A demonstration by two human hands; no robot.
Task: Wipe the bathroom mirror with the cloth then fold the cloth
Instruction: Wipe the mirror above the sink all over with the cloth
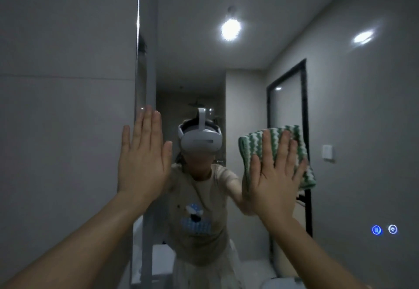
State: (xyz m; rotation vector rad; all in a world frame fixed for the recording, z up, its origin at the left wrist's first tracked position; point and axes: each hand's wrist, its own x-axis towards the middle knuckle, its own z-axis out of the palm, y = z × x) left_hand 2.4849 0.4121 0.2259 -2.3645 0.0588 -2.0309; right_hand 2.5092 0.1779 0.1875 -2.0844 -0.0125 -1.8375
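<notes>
The right hand (275, 173), fingers straight, presses the green-striped cloth (292, 150) flat to the mirror (249, 66), hiding the cloth's middle. The left hand (142, 157) lies flat at the mirror's left edge; whether it touches glass is unclear.

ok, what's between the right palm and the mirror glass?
Head view: the green-and-white striped cloth lies between; the right hand presses it flat on the mirror. The left hand is flat at the mirror's edge, without cloth.

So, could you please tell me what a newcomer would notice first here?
The right hand presses a green-and-white striped cloth flat against the mirror, right of centre. The left hand lies open at the mirror's left edge, and a bright ceiling light is reflected above.
</notes>
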